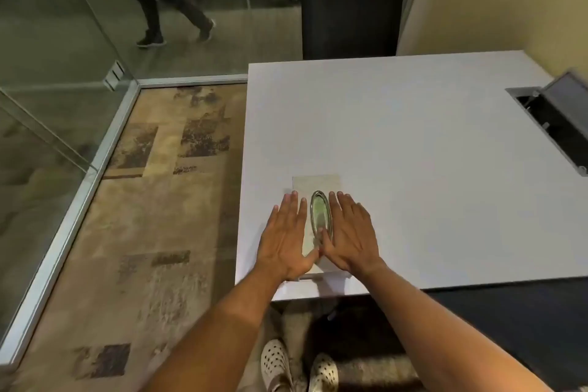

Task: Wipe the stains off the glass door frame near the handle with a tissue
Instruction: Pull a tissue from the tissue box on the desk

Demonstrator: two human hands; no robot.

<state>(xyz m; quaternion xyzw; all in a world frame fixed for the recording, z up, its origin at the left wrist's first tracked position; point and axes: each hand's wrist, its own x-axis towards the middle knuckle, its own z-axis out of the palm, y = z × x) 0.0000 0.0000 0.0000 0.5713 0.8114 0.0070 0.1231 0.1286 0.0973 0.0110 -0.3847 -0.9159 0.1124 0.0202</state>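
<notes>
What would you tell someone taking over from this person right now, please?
Left hand and right hand: both open, flat on the tissue box, either side of its oval opening, thumbs meeting at its near end.
The box sits near the front left corner of the white table.
The glass door is to the left.
Done: nothing yet; no tissue pulled.
Left: pull a tissue, wipe the frame near the handle.

No readable text, label, brand, number or sign showed anywhere in the head view. The tissue box (316,188) under the hands carried only a faint pattern, with no lettering that could be made out
</notes>
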